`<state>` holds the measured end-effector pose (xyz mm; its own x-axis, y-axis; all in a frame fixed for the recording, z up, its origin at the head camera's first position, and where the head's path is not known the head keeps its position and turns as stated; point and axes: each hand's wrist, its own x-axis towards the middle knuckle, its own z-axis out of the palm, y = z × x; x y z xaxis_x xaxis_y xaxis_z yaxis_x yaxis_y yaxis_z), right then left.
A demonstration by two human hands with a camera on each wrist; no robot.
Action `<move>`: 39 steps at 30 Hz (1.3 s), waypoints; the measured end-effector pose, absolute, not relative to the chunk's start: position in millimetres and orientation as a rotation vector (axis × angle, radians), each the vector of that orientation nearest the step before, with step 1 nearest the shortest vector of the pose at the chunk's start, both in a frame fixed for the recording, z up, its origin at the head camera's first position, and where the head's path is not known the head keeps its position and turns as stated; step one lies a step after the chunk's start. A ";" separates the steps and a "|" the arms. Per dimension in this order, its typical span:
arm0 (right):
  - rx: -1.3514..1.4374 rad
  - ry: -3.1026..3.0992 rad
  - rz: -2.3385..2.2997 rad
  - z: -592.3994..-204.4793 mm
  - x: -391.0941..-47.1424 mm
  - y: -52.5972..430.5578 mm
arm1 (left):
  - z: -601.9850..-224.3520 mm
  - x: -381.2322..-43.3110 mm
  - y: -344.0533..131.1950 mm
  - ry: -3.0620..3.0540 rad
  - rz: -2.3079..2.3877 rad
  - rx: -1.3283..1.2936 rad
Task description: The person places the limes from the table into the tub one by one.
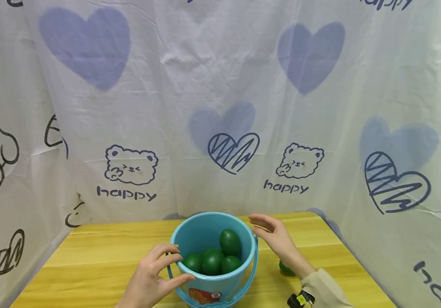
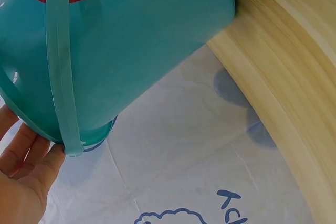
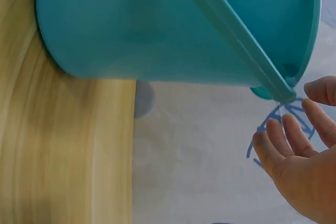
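Note:
A light blue bucket (image 1: 235, 280) stands upright on the table, its handle (image 1: 253, 273) hanging down at the front. Inside lie several dark green, avocado-like fruits (image 1: 230, 243). My left hand (image 1: 152, 273) is at the bucket's left rim, fingers extended and thumb spread along the front. The left wrist view shows its fingertips at the rim (image 2: 26, 121), beside the handle joint. On the other side, my right hand (image 1: 276, 239) is held near the right rim with relaxed, parted fingers. In the right wrist view a small gap separates those fingers (image 3: 299, 135) from the bucket.
Another green fruit (image 1: 286, 269) lies on the wooden table (image 1: 101, 256) right of the bucket, partly behind my right forearm. A white printed curtain (image 1: 189, 179) hangs behind the table and along both sides. My right wrist wears a dark band (image 1: 301, 298).

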<state>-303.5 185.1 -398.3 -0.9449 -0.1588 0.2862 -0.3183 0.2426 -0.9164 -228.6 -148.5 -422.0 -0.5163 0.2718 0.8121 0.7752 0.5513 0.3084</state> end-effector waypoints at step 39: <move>0.152 -2.921 1.284 -442.9 -323.9 273.8 | -422.3 -227.1 -148.4 -2.066 -0.866 -0.826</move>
